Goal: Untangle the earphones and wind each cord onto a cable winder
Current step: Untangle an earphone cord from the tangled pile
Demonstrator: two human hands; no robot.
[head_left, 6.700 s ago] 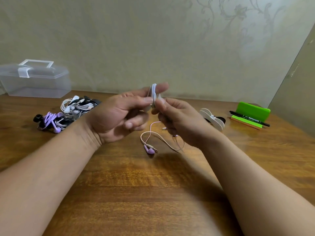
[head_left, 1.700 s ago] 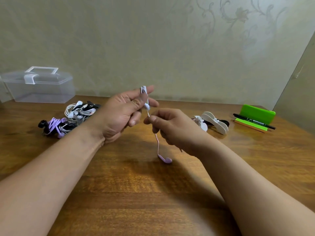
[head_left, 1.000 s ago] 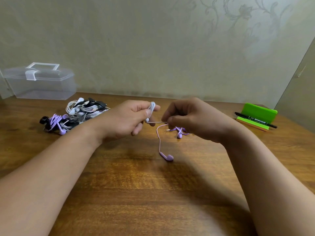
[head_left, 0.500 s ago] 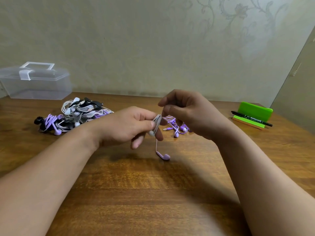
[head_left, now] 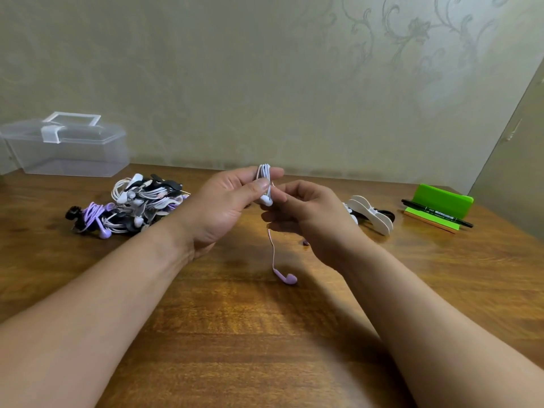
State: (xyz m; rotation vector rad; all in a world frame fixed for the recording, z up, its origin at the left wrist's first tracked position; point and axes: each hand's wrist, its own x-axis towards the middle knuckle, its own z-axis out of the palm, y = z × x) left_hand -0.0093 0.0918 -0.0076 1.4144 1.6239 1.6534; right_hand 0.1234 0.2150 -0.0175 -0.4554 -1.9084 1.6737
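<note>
My left hand (head_left: pixel 223 204) pinches a white cable winder (head_left: pixel 264 184) upright above the table, with pale cord wrapped around it. My right hand (head_left: pixel 306 214) sits just right of it, fingers closed on the lilac cord (head_left: pixel 271 245) that hangs from the winder. The cord ends in a lilac earbud (head_left: pixel 287 278) resting on the wood. A second bit of lilac (head_left: pixel 306 242) peeks out under my right hand.
A heap of wound white, black and lilac earphones (head_left: pixel 129 204) lies at the left. Behind it stands a clear plastic box (head_left: pixel 66 145). Spare white winders (head_left: pixel 372 214) lie to the right, then a green stand (head_left: pixel 441 198) with a black pen (head_left: pixel 435 214).
Both hands have risen, and the winder is now held upright instead of low and tilted. My right hand dropped below the winder, uncovering the spare winders. The earbud stays on the table.
</note>
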